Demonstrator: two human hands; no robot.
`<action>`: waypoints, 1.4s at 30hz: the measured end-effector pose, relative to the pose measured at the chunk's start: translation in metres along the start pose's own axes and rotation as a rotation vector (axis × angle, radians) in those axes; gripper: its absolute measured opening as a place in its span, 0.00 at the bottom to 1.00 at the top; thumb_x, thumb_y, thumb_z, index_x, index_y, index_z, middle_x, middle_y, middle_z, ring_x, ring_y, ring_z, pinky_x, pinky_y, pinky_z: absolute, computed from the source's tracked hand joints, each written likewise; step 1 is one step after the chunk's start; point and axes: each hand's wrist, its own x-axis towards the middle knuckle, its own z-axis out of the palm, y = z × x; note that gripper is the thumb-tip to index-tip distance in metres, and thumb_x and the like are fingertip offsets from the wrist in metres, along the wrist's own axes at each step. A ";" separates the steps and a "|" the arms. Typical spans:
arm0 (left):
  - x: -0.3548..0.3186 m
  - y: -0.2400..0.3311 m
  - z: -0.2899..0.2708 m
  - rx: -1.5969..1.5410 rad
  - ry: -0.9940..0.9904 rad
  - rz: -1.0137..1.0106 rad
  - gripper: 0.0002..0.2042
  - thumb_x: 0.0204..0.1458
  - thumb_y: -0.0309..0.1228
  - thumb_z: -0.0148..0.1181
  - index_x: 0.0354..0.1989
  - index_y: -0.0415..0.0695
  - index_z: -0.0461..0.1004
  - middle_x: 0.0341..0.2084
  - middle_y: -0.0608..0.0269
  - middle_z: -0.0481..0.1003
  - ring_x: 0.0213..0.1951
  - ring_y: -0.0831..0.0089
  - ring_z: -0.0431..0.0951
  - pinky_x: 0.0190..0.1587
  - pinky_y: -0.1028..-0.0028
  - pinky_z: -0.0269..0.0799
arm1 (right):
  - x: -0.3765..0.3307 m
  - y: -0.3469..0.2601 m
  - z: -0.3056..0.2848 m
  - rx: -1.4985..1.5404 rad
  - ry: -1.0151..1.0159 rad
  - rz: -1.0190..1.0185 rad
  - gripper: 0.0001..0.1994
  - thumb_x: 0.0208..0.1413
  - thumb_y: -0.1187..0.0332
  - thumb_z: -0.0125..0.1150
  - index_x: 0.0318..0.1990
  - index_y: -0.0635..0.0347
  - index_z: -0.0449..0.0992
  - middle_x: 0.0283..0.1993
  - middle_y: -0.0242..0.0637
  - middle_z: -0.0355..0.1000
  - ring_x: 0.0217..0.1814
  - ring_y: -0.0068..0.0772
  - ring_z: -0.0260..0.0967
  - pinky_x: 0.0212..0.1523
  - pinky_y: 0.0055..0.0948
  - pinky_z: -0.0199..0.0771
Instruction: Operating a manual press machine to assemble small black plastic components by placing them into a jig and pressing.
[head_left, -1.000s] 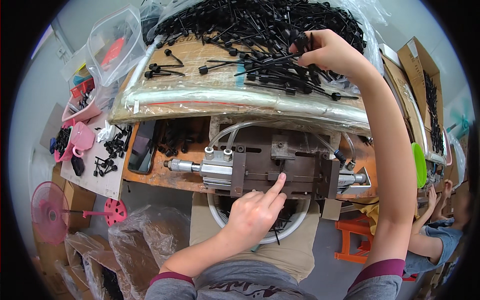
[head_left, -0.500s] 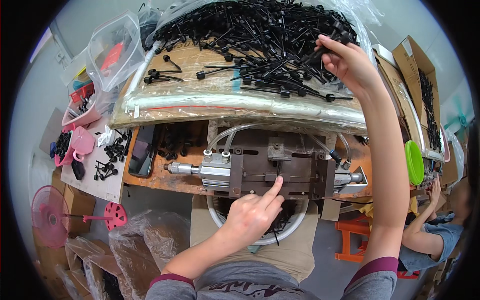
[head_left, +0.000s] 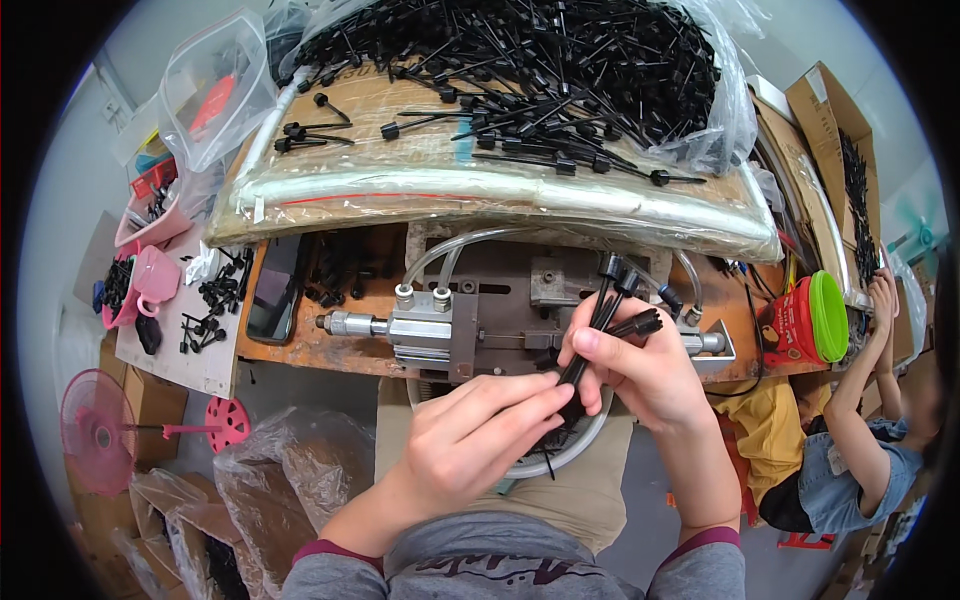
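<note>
My right hand (head_left: 655,372) is closed around several black plastic rods (head_left: 600,318) with knobbed heads; their heads point up and away, fanned out above the thumb. My left hand (head_left: 465,440) meets it from the left, its fingers pressed together at the lower part of the same rods. Both hands are over the near edge of a dark metal fixture (head_left: 505,325) with pneumatic cylinders (head_left: 420,345) and clear hoses. Beneath the hands, a white round basket (head_left: 590,445) between my legs has black pieces in it and is partly covered.
Beyond the fixture, a plastic-covered cardboard tray (head_left: 400,190) bears a large heap of similar black rods (head_left: 570,90). A phone (head_left: 275,295) and pink containers (head_left: 155,280) are at left. A red tub (head_left: 785,325) with a green rim stands right, near another person (head_left: 860,460).
My right hand has come back from the heap with several black rods, down to above the basket. My left hand has left the fixture's middle and joined it at the rods.
</note>
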 end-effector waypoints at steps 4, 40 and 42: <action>-0.007 0.002 0.000 -0.061 -0.064 -0.016 0.15 0.38 0.24 0.74 0.38 0.41 0.82 0.38 0.57 0.80 0.33 0.68 0.82 0.31 0.75 0.78 | -0.005 0.002 -0.010 0.083 0.088 -0.101 0.10 0.61 0.69 0.61 0.43 0.68 0.74 0.36 0.42 0.76 0.24 0.25 0.75 0.24 0.24 0.77; -0.024 -0.024 0.043 0.349 -0.235 -0.061 0.11 0.40 0.28 0.71 0.33 0.41 0.80 0.51 0.58 0.78 0.24 0.72 0.78 0.27 0.77 0.72 | -0.042 0.031 -0.023 0.270 0.143 -0.225 0.10 0.67 0.67 0.47 0.36 0.64 0.66 0.31 0.46 0.72 0.17 0.22 0.63 0.16 0.17 0.61; -0.026 -0.027 0.044 0.320 -0.213 -0.050 0.11 0.40 0.26 0.70 0.33 0.40 0.79 0.52 0.56 0.77 0.25 0.71 0.79 0.28 0.76 0.73 | -0.044 0.032 -0.021 0.282 0.136 -0.238 0.10 0.67 0.67 0.47 0.36 0.64 0.66 0.31 0.47 0.72 0.17 0.22 0.63 0.16 0.17 0.61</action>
